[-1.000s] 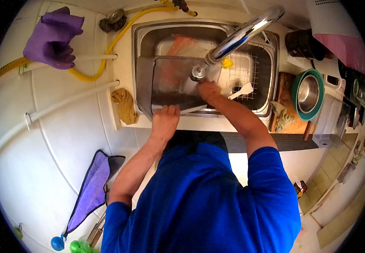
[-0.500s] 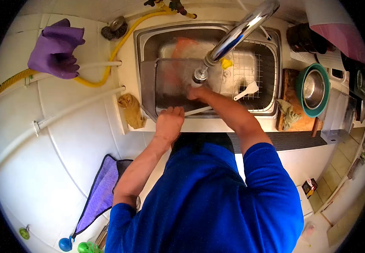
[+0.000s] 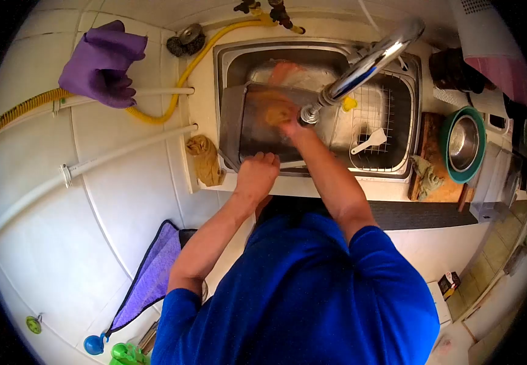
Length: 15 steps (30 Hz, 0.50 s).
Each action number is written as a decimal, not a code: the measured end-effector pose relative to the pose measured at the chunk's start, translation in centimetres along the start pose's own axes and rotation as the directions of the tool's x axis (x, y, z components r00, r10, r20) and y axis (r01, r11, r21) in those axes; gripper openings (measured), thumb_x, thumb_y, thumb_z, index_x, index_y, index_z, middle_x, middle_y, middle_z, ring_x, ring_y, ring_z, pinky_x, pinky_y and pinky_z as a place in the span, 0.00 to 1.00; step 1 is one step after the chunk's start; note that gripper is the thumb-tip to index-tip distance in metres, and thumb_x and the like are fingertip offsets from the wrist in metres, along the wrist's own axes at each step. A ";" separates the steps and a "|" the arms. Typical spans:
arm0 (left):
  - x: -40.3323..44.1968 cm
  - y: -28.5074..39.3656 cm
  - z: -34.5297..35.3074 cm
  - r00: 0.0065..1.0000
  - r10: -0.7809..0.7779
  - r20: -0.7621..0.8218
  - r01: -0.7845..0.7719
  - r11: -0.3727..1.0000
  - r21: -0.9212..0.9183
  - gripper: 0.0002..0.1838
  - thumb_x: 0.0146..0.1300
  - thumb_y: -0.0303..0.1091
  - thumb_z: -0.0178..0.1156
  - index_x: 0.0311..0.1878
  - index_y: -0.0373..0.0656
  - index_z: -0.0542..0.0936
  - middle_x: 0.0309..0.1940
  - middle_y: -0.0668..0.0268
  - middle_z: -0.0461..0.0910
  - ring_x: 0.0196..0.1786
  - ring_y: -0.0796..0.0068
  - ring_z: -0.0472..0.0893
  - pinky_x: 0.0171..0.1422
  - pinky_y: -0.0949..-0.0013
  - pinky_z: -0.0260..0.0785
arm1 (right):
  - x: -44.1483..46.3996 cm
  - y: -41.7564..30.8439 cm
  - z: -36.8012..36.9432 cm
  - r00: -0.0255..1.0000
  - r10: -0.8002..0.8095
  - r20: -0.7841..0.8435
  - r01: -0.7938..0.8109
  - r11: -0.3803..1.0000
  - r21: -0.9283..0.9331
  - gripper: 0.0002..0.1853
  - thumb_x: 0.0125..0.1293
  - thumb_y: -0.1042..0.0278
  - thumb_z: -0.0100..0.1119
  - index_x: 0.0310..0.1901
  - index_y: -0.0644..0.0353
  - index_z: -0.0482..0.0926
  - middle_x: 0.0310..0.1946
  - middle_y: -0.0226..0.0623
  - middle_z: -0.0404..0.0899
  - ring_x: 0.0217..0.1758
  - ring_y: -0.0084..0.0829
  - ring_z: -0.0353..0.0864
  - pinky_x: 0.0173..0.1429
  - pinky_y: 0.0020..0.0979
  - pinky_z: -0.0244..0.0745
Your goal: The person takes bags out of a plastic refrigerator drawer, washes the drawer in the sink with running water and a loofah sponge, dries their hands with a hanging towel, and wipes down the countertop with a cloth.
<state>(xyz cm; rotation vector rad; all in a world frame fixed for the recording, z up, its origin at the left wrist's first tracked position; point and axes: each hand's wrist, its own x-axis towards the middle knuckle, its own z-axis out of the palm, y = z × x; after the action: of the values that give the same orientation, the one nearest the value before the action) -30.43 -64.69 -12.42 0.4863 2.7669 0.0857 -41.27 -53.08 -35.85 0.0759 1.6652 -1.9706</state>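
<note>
My left hand is closed over the near rim of a see-through greyish plastic bin, which lies tilted in the steel sink. My right hand reaches inside the bin, just left of the faucet head. A blurred yellowish-brown patch shows at its fingers; its kind cannot be made out. Reddish blur shows in the sink beyond the bin. A white spatula-like utensil rests on the wire rack, near a small yellow item.
The chrome faucet arches over the sink. A green basin with a steel bowl stands right, beside a rag. Purple gloves hang on the left pipe; a brown cloth lies at the sink's left corner.
My right hand has moved up inside the bin, and the yellowish-brown patch now shows at its fingers. My left hand stays on the rim. The whole view has shifted slightly.
</note>
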 end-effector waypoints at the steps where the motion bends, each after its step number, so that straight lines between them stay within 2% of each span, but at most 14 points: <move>1: 0.0 0.2 0.0 1.000 -0.007 0.013 0.007 1.000 0.006 0.13 0.54 0.29 0.60 0.45 0.42 0.83 0.34 0.65 0.80 0.41 0.66 0.82 0.41 0.63 0.77 | -0.2 2.0 -1.1 0.976 -0.204 -0.081 0.153 0.898 -0.411 0.23 0.60 0.66 0.68 0.57 0.60 0.77 0.53 0.39 0.81 0.56 0.39 0.80 0.58 0.45 0.79; 3: -0.3 0.2 0.0 0.999 -0.017 0.034 0.017 1.000 0.012 0.13 0.55 0.29 0.60 0.44 0.42 0.83 0.34 0.66 0.80 0.41 0.66 0.82 0.41 0.63 0.77 | -0.3 2.9 -2.9 0.910 -0.410 -0.068 0.223 0.620 -0.752 0.23 0.60 0.65 0.70 0.56 0.62 0.77 0.54 0.39 0.80 0.59 0.40 0.80 0.59 0.49 0.78; 4: -0.4 0.3 0.0 1.000 -0.012 0.029 0.012 1.000 0.009 0.12 0.55 0.29 0.60 0.44 0.43 0.83 0.34 0.66 0.80 0.41 0.67 0.82 0.41 0.63 0.77 | 0.1 2.5 -4.1 0.973 0.037 -0.230 -0.041 0.999 -0.015 0.26 0.58 0.61 0.72 0.57 0.60 0.77 0.57 0.39 0.79 0.61 0.39 0.79 0.61 0.46 0.77; 5: -0.3 0.4 0.1 1.000 -0.004 0.020 0.004 1.000 0.005 0.12 0.55 0.29 0.60 0.43 0.43 0.83 0.34 0.66 0.80 0.41 0.67 0.82 0.41 0.64 0.77 | 0.5 2.1 -5.3 0.813 0.475 -0.338 -0.047 0.632 0.774 0.29 0.57 0.58 0.73 0.59 0.59 0.76 0.59 0.39 0.78 0.62 0.38 0.77 0.62 0.44 0.76; 6: -0.2 0.5 0.1 1.000 0.001 0.020 -0.001 1.000 -0.001 0.12 0.55 0.29 0.60 0.43 0.43 0.83 0.34 0.66 0.80 0.41 0.67 0.82 0.41 0.64 0.77 | 0.2 2.7 -5.2 0.765 0.528 -0.369 -0.125 0.684 0.719 0.28 0.57 0.60 0.71 0.58 0.60 0.77 0.58 0.41 0.78 0.61 0.40 0.78 0.62 0.44 0.76; 7: 0.2 0.4 0.2 1.000 0.002 0.018 -0.002 1.000 0.030 0.11 0.55 0.29 0.60 0.42 0.43 0.83 0.34 0.66 0.80 0.41 0.66 0.82 0.41 0.64 0.77 | -0.5 3.1 -5.0 0.805 0.433 -0.407 -0.332 0.896 0.297 0.26 0.57 0.62 0.69 0.58 0.61 0.77 0.57 0.44 0.79 0.61 0.43 0.78 0.62 0.45 0.76; 8: 0.6 0.3 0.2 1.000 0.001 0.016 -0.002 0.998 0.060 0.10 0.54 0.28 0.60 0.41 0.43 0.83 0.34 0.66 0.80 0.41 0.66 0.83 0.41 0.63 0.77 | -1.0 3.3 -5.1 0.894 0.292 -0.340 -0.404 0.854 -0.327 0.25 0.57 0.64 0.67 0.57 0.61 0.77 0.55 0.46 0.79 0.60 0.45 0.78 0.61 0.45 0.76; 9: 1.1 0.2 -0.2 1.000 0.004 0.011 -0.005 0.998 0.055 0.10 0.54 0.28 0.60 0.41 0.43 0.83 0.34 0.66 0.80 0.41 0.66 0.83 0.41 0.63 0.77 | -1.3 2.4 -5.1 0.935 0.242 -0.259 -0.351 0.729 -0.587 0.24 0.58 0.67 0.65 0.56 0.62 0.77 0.54 0.49 0.79 0.59 0.48 0.78 0.61 0.45 0.76; 10: 1.7 0.0 -0.9 0.999 -0.010 0.031 0.008 0.999 0.038 0.09 0.55 0.28 0.60 0.39 0.43 0.83 0.35 0.64 0.82 0.41 0.65 0.84 0.41 0.63 0.77 | -1.4 0.8 -5.2 0.955 0.235 -0.180 -0.293 0.664 -0.688 0.23 0.58 0.69 0.63 0.56 0.63 0.78 0.53 0.51 0.80 0.58 0.50 0.79 0.60 0.45 0.76; 12: 2.9 0.2 -2.2 0.999 -0.028 0.040 0.028 0.999 0.022 0.08 0.55 0.28 0.60 0.38 0.43 0.84 0.36 0.63 0.83 0.41 0.64 0.85 0.41 0.62 0.78 | -2.0 -3.2 -5.5 0.971 0.211 -0.109 -0.223 0.656 -0.721 0.21 0.58 0.73 0.58 0.55 0.65 0.78 0.50 0.56 0.80 0.56 0.55 0.79 0.60 0.45 0.76; 14: 4.0 0.5 -3.6 0.985 -0.051 0.163 0.050 0.999 0.009 0.06 0.57 0.28 0.61 0.36 0.44 0.84 0.36 0.61 0.86 0.40 0.62 0.87 0.40 0.62 0.78 | -3.3 -7.5 -5.7 0.981 0.175 -0.087 -0.183 0.662 -0.726 0.20 0.58 0.75 0.56 0.54 0.66 0.79 0.49 0.58 0.81 0.55 0.57 0.80 0.59 0.45 0.75; 15: 4.6 0.9 -4.5 0.988 -0.048 0.150 0.047 0.999 0.012 0.06 0.57 0.28 0.61 0.36 0.44 0.84 0.36 0.61 0.86 0.40 0.62 0.87 0.40 0.62 0.78 | -3.7 -8.7 -6.1 0.993 0.031 -0.114 -0.105 0.673 -0.732 0.18 0.60 0.77 0.55 0.54 0.65 0.79 0.46 0.55 0.83 0.54 0.52 0.82 0.59 0.42 0.75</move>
<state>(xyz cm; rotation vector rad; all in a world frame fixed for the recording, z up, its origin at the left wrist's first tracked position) -35.68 -62.25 -9.49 0.4109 2.6304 0.0250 -43.83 -45.38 -28.02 -0.0775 2.3624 -1.1071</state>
